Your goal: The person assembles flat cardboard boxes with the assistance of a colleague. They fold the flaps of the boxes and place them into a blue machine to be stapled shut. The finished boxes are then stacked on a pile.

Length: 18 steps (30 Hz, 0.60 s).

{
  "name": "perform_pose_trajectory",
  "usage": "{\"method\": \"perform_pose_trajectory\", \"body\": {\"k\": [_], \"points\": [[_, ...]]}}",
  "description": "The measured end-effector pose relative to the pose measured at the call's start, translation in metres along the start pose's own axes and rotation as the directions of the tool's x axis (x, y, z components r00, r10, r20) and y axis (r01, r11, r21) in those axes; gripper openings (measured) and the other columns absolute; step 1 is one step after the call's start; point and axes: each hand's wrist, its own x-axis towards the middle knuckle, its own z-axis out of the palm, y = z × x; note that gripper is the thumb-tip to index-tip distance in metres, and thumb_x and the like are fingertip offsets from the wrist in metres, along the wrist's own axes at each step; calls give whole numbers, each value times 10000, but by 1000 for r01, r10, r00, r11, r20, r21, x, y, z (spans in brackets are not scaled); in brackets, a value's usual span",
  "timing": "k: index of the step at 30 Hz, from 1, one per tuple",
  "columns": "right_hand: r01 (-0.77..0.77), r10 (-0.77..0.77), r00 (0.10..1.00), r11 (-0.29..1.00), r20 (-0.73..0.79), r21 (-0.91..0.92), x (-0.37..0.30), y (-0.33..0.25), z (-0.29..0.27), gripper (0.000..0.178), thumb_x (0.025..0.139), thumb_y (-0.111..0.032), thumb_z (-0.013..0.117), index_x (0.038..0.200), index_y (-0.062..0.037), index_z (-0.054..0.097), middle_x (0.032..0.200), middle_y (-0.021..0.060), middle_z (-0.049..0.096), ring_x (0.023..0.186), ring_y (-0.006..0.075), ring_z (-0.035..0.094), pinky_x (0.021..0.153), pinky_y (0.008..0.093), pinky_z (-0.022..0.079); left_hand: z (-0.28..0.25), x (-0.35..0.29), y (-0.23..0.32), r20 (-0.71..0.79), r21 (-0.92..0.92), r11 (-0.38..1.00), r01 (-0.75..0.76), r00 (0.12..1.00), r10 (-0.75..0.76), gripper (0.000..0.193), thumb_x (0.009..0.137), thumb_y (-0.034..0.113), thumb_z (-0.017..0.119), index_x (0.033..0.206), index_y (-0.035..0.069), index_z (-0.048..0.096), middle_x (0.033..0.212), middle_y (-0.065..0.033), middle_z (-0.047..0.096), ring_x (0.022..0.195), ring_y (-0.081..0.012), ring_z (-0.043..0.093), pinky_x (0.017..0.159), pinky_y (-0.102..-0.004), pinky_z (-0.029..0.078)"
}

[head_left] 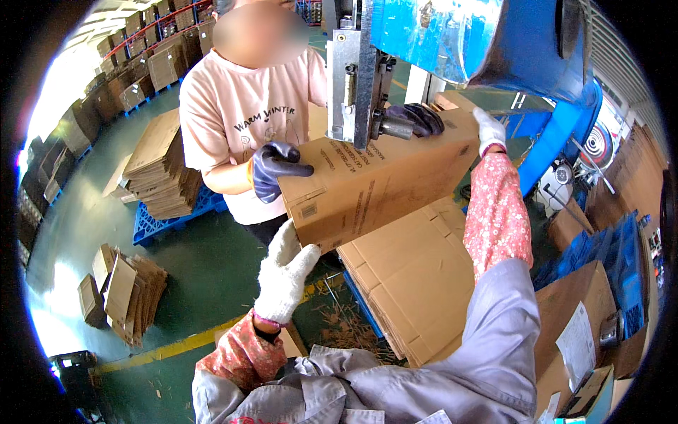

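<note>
A long brown cardboard box (395,191) with dark print spans the space between me and a co-worker. My left hand (284,274), in a white knit glove, grips the box at its near left corner, thumb apart from the fingers. At the right end of the box is my right hand (489,131), also white-gloved, its fingers bent against that end and partly hidden. The co-worker's dark-gloved hands (275,169) rest on the top far edge. Directly over the box stands the metal head (351,88) of a blue machine, its short arm meeting the top.
Below the box lies a stack of flat cardboard sheets (417,283). More cardboard stacks (159,166) stand on a blue pallet (173,220) and on the floor at left. The blue machine body (487,42) overhangs the upper right; cardboard panels (575,318) lean at lower right.
</note>
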Motion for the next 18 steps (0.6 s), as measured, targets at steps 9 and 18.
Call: {"method": "perform_pose_trajectory", "body": {"k": [9,18], "points": [[-265,284,958,840,33,474,-86,1,-33,1027,905,-779,440,1571,-17,263,1520,259,447,1398,412,438,1141,567,295,-31,-3,-41,-69,32,990,137,989,-135,666,940,89,683,1515,-30,367,1545,-214,425,1434,-298,413,1179,-397,341],[-311,295,949,825,111,472,-88,19,-51,1049,894,-788,457,1559,3,282,1552,269,396,1422,428,398,1148,579,284,-45,-19,-78,-74,59,957,284,957,-279,599,961,162,658,1478,-37,429,1491,-196,493,1382,-271,471,1148,-371,369]]}}
